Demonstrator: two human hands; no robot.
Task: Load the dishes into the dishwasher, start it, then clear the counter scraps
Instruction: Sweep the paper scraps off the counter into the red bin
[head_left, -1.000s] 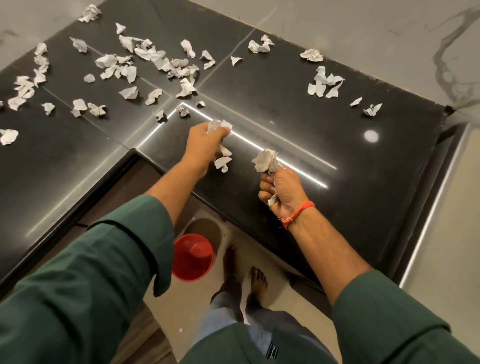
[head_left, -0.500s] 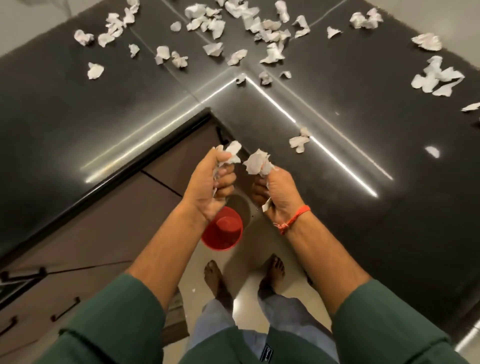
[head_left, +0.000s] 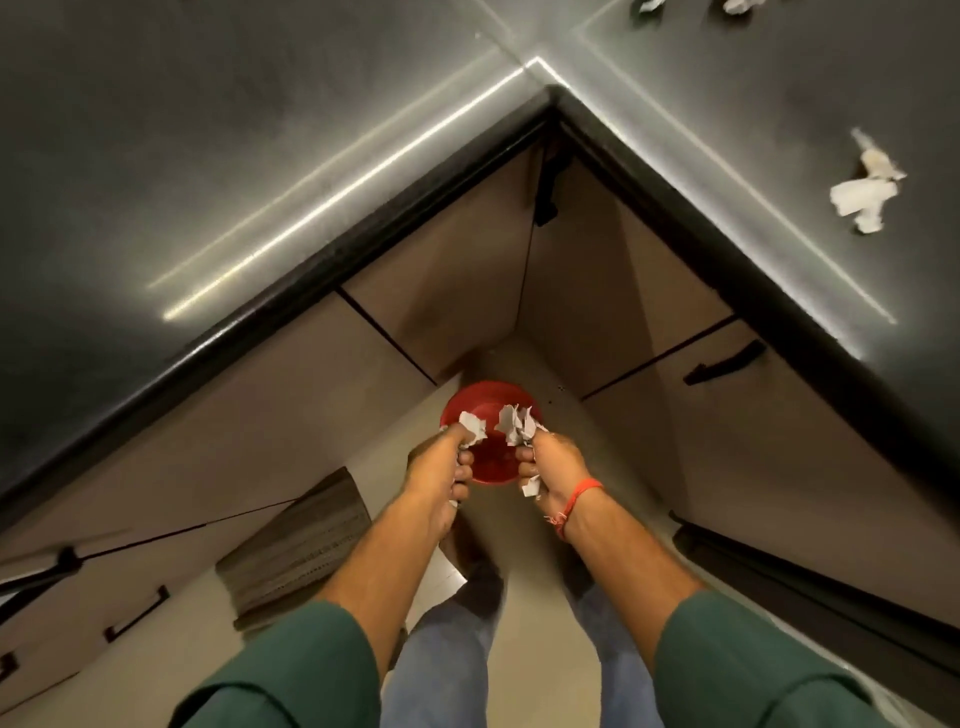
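Observation:
Both my fists hang over a red bin (head_left: 485, 402) that stands on the floor in the inner corner of the L-shaped counter. My left hand (head_left: 441, 467) is closed around crumpled white paper scraps (head_left: 474, 427) that poke out above its fingers. My right hand (head_left: 548, 465), with a red thread at the wrist, grips another bunch of paper scraps (head_left: 516, 423); a bit hangs below the fist too. One torn scrap (head_left: 862, 192) lies on the black counter (head_left: 208, 171) at the right. More scraps show at the top edge.
Beige cabinet doors with black handles (head_left: 724, 366) run under both counter wings. A striped floor mat (head_left: 306, 540) lies left of my legs. My feet and jeans stand on the pale floor just behind the bin.
My view tilted down from the countertop to the floor. Both fists, still holding scraps, came down off the counter and now sit over the red bin.

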